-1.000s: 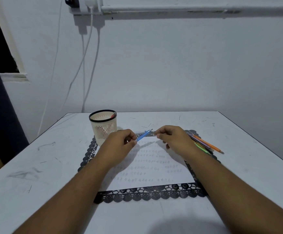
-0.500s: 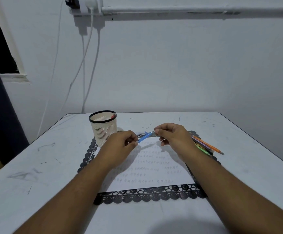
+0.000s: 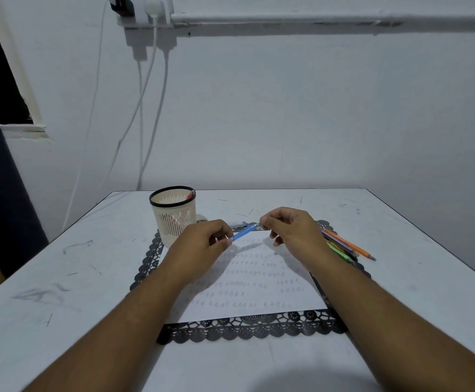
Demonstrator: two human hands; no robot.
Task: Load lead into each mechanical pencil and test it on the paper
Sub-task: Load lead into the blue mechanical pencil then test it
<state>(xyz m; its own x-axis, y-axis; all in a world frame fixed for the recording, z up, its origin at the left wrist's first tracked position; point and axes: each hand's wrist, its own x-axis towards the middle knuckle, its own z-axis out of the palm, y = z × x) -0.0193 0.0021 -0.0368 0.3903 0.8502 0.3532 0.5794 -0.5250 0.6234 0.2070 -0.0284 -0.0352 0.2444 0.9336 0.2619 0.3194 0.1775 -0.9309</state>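
A blue mechanical pencil (image 3: 243, 232) is held slanted above the far edge of the white paper (image 3: 247, 281). My left hand (image 3: 202, 244) pinches its lower end. My right hand (image 3: 290, 230) pinches something at the pencil's upper end; whether that is lead or the pencil's tip is too small to tell. The paper carries rows of small pencil marks and lies on a black lace-edged mat (image 3: 253, 329). Several coloured pencils (image 3: 349, 246) lie in a bunch at the mat's right side, partly hidden behind my right wrist.
A cream slotted pen cup (image 3: 173, 215) with a black rim stands at the mat's far left corner, something red inside it. A small item (image 3: 239, 225) lies on the table behind the pencil. White cables (image 3: 145, 114) hang down the wall behind the white table (image 3: 61, 278).
Both hands have risen slightly with the blue pencil and my right hand has shifted a little toward its upper end. Nothing else has moved.
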